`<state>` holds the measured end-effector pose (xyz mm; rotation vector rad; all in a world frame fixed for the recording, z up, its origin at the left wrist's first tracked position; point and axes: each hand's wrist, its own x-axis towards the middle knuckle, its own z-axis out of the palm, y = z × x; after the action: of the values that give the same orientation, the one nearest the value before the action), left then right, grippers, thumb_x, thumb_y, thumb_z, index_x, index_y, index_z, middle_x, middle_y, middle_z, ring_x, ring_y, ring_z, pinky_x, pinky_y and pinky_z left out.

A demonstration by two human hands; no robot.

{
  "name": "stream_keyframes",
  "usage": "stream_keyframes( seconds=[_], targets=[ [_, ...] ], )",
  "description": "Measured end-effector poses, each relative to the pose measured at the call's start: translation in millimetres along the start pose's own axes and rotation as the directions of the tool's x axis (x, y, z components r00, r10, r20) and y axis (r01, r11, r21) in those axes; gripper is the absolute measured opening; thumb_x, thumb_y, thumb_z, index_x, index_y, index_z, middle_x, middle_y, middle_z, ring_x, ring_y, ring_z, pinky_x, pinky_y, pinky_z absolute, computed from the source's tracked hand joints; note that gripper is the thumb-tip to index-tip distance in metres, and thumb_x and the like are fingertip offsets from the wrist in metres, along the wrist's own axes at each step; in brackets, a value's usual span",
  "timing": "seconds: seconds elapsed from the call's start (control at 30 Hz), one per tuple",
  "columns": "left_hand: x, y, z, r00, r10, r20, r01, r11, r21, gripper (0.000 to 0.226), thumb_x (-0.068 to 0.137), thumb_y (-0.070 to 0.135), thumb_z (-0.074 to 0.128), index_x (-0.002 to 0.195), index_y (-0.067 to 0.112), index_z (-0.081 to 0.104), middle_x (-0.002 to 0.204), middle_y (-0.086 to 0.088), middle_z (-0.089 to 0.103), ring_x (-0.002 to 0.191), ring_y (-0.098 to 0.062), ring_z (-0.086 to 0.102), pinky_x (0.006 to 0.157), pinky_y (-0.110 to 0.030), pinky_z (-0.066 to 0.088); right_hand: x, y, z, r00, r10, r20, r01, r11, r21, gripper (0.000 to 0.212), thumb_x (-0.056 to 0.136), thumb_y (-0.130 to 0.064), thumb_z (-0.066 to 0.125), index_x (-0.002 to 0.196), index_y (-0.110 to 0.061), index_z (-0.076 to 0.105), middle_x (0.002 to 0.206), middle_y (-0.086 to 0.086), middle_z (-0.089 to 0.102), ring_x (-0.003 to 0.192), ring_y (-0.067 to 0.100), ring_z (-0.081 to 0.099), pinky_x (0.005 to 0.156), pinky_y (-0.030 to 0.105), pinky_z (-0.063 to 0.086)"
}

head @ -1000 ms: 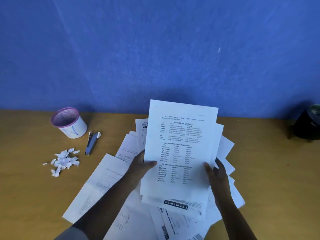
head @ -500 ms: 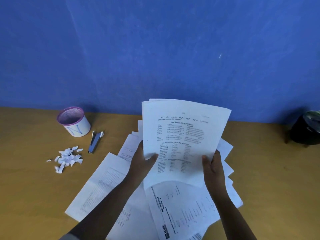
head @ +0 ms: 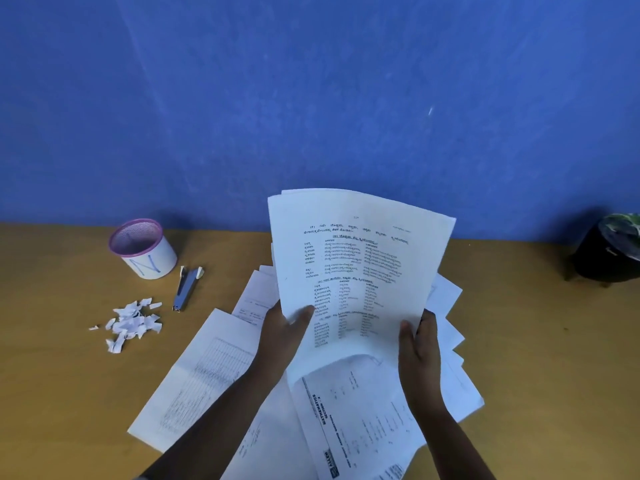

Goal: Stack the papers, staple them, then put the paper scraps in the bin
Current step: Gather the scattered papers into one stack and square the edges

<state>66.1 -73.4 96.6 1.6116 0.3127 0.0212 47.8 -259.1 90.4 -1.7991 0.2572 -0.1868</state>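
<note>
Both hands (head: 282, 336) gripping papers (head: 356, 271), edges uneven

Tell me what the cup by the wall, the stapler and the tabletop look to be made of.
Cup: likely metal mesh, judging by the fine grid inside its pink rim; the outside is wrapped in matte white, probably paper, with a blue mark.
Stapler: seemingly metal, grey-blue with a dull sheen, with pale, perhaps plastic, ends.
Tabletop: smooth matte yellow-brown, possibly laminate or painted wood; no grain shows.
</note>
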Motion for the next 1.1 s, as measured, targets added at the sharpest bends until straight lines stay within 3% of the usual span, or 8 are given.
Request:
stream_keyframes(
  seconds=[0.13,0.37,0.47,0.53,0.7,0.83,0.97,1.1],
  targets=[
    [-0.2,-1.8,1.7,0.999,-0.039,0.003,0.039,0.997,0.06,0.023,0.087,0.008,0.058,0.109,0.009,0.06,0.099,0.002,0.061,0.089,-0.015,0.057,0.064,-0.016,0.043,-2.1,13.9,2.4,0.999,0.042,0.027,-0.04,0.998,-0.041,0.023,0.098,-0.013,0.038,0.12,-0.016,0.042,0.107,-0.006,0.057,0.098,0.004,0.056,0.079,0.023,0.049],
    [13.5,-28.8,3.5,0.982,-0.102,0.156,0.045,0.942,0.333,0.023,0.081,0.013,0.064,0.103,0.013,0.057,0.107,-0.006,0.063,0.101,-0.02,0.059,0.079,-0.026,0.047,20.5,10.1,-15.7,0.986,0.085,-0.146,-0.112,0.977,-0.182,0.017,0.096,-0.004,0.034,0.108,-0.012,0.044,0.085,-0.002,0.053,0.072,0.018,0.051,0.054,0.026,0.037],
    [5.3,-55.4,2.9,0.96,-0.093,0.264,-0.108,0.747,0.656,0.057,0.07,0.038,0.073,0.12,0.02,0.051,0.13,-0.003,0.055,0.117,-0.019,0.052,0.094,-0.032,0.047,39.4,22.8,-31.4,0.965,0.182,-0.187,-0.226,0.94,-0.256,0.031,0.091,0.004,0.034,0.118,-0.004,0.045,0.096,0.008,0.054,0.085,0.03,0.052,0.068,0.03,0.036],
    [-6.4,-72.5,2.7,0.924,-0.096,0.371,-0.283,0.483,0.829,0.08,0.061,0.06,0.068,0.132,0.033,0.042,0.147,-0.003,0.037,0.135,-0.029,0.034,0.108,-0.049,0.033,49.3,35.7,-46.1,0.939,0.233,-0.252,-0.297,0.919,-0.257,0.039,0.087,0.007,0.035,0.124,0.001,0.044,0.111,0.019,0.058,0.102,0.038,0.054,0.082,0.037,0.041],
    [-17.5,-96.5,-6.5,0.932,-0.078,0.355,-0.336,0.184,0.924,0.084,0.051,0.083,0.045,0.124,0.042,0.047,0.133,-0.001,0.057,0.119,-0.033,0.056,0.085,-0.057,0.048,55.2,54.8,-81.2,0.873,0.321,-0.368,-0.41,0.891,-0.195,0.046,0.077,-0.005,0.037,0.121,0.005,0.045,0.118,0.031,0.055,0.107,0.044,0.053,0.082,0.038,0.038],
    [-13.2,-97.8,-18.7,0.946,-0.03,0.322,-0.313,0.168,0.935,0.08,0.056,0.08,0.04,0.123,0.038,0.051,0.131,0.0,0.059,0.12,-0.033,0.054,0.084,-0.056,0.048,48.4,69.7,-100.5,0.826,0.382,-0.415,-0.508,0.824,-0.25,0.043,0.084,0.007,0.037,0.126,0.003,0.042,0.121,0.031,0.054,0.11,0.045,0.051,0.082,0.038,0.038],
    [-2.7,-94.6,-22.7,0.943,-0.011,0.331,-0.323,0.198,0.925,0.075,0.048,0.069,0.07,0.111,0.029,0.061,0.124,-0.001,0.064,0.114,-0.032,0.06,0.083,-0.061,0.048,39.9,86.3,-113.5,0.784,0.395,-0.479,-0.583,0.734,-0.349,0.043,0.081,0.003,0.04,0.124,0.0,0.043,0.119,0.03,0.056,0.107,0.045,0.053,0.084,0.042,0.041],
    [9.8,-78.9,-16.5,0.968,0.064,0.245,-0.252,0.3,0.92,0.067,0.066,0.056,0.067,0.12,0.019,0.056,0.141,-0.006,0.048,0.13,-0.031,0.044,0.103,-0.059,0.032,33.8,93.9,-121.2,0.734,0.385,-0.56,-0.656,0.616,-0.436,0.045,0.078,-0.005,0.046,0.123,-0.002,0.046,0.12,0.029,0.052,0.107,0.045,0.052,0.091,0.048,0.043]
  ],
)
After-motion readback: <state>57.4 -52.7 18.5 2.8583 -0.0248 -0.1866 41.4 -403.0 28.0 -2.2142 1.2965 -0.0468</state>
